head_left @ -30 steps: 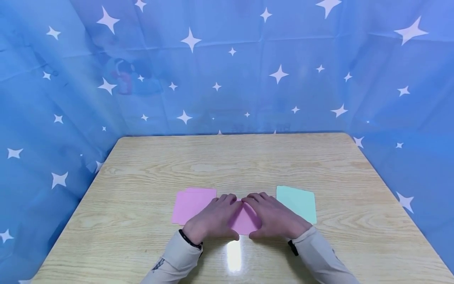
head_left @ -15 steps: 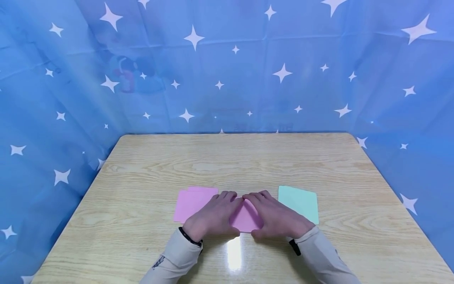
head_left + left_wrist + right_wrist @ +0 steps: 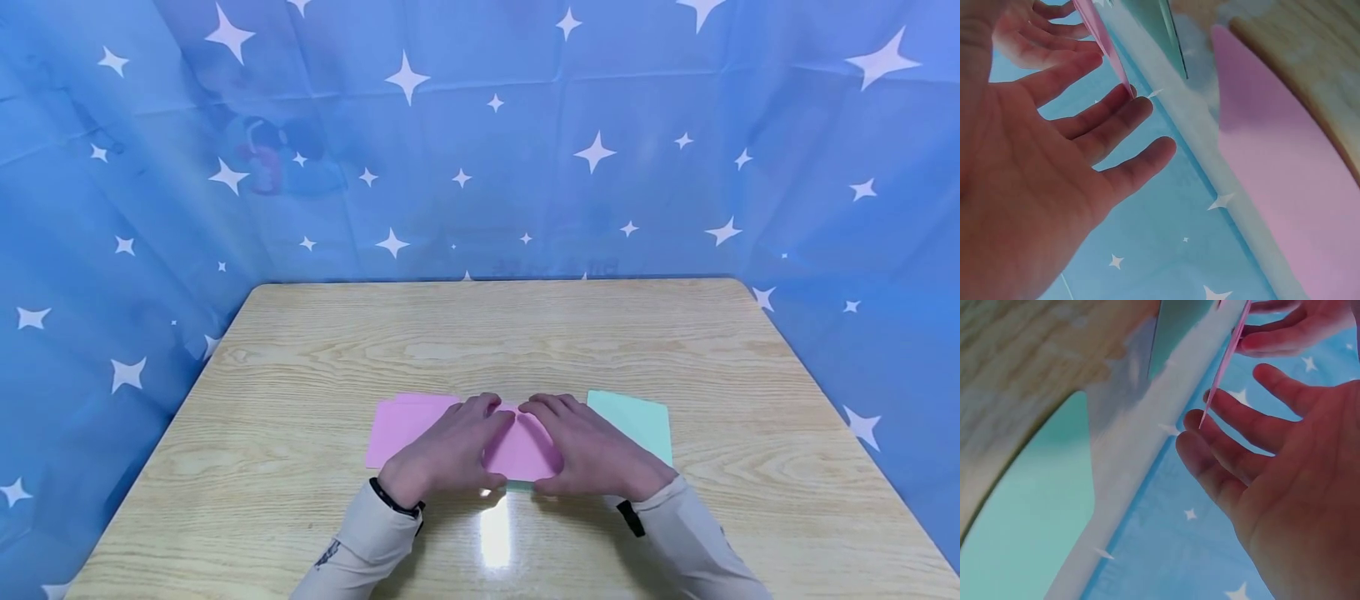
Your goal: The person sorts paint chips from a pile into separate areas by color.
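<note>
Both hands meet over the middle of the near half of the table, around a thin pink card. My left hand holds its left side, thumb at the near edge and fingers at the far edge; my right hand holds the right side the same way. Seen edge-on in the left wrist view, the pink card is raised off the table against the fingertips. Below it lies a green card, of which only a thin strip shows in the head view.
Overlapping pink cards lie left of the hands, partly covered by the left one. A mint green card lies to the right. Behind the wooden table hangs a blue curtain with white stars.
Both hands and the pink card have come up slightly and away from the person. A green strip now shows under its near edge. The side cards have stayed put.
</note>
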### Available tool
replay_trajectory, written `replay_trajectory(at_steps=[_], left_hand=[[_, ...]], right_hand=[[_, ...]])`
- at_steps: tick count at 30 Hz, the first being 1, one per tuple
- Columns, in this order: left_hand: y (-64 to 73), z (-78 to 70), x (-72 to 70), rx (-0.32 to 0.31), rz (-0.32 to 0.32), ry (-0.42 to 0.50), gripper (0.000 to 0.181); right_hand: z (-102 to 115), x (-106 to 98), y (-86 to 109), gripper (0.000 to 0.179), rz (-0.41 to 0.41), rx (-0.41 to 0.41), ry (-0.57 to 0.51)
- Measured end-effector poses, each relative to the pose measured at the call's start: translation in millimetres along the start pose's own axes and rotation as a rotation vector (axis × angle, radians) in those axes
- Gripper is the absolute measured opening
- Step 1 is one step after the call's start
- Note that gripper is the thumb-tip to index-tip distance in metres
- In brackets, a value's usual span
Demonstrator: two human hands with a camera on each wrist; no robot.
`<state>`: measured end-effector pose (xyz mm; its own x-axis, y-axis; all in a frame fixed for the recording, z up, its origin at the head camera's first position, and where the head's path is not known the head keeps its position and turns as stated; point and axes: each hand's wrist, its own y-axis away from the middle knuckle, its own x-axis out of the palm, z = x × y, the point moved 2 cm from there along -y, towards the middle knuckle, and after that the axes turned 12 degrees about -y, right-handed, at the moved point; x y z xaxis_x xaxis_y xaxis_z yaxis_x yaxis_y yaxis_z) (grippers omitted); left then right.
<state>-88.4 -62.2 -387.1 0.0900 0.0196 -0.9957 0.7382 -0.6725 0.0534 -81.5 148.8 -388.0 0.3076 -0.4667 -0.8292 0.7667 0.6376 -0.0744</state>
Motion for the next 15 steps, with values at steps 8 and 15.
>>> replay_trajectory(at_steps=[8,15], left_hand=[[3.8,1.6,-6.2,-0.013,-0.005,0.027,0.081],[6.9,4.7,-17.4,-0.018,-0.031,0.034,0.074]], right_hand=[[6,-7,0.2,0.073,0.013,0.03,0.029],[13,-15,-1.7,0.056,-0.007,-0.001,0.068]])
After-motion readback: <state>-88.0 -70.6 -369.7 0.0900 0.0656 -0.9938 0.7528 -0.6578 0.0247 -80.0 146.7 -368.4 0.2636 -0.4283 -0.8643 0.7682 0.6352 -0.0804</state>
